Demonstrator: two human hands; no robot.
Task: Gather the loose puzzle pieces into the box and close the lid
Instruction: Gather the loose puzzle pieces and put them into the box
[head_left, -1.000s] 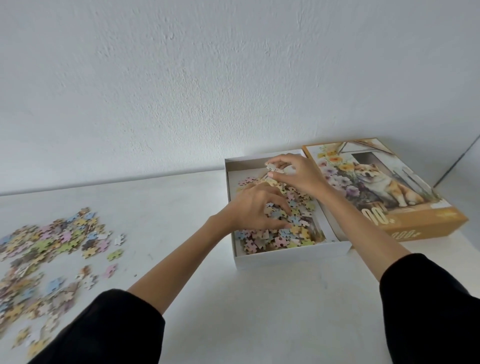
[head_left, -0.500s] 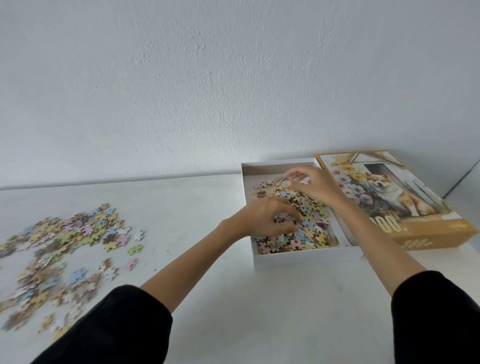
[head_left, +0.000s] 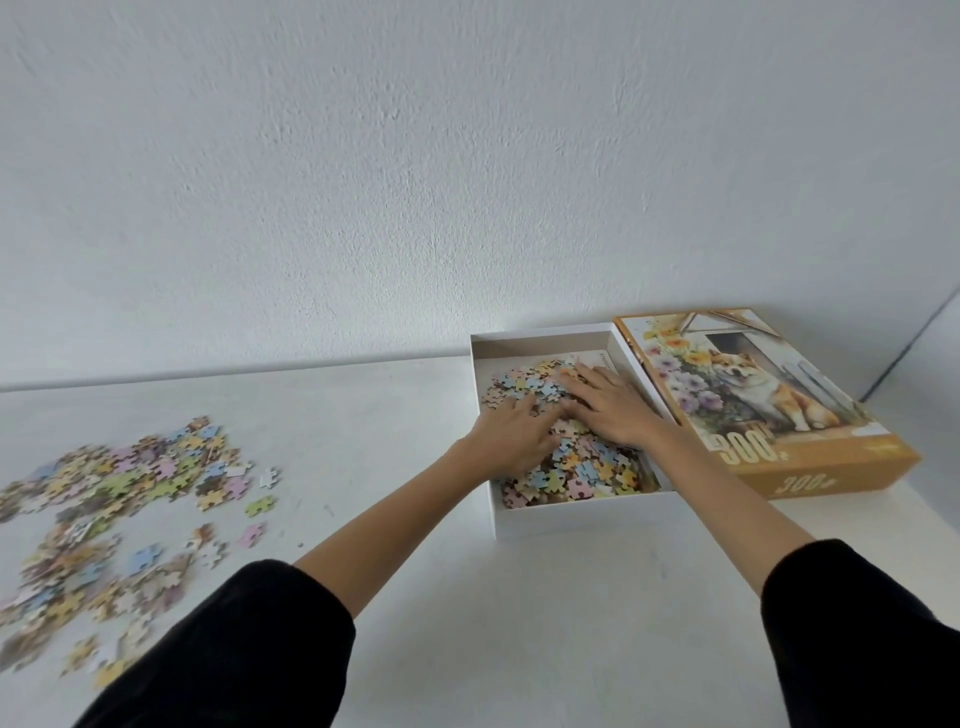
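The lid (head_left: 753, 395) reads "300+" on its top and orange side.

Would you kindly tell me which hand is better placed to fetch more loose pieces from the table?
Probably the left hand: it rests in the box near its left wall, closer to the loose pieces spread out to the left. The right hand rests farther right, beside the lid.
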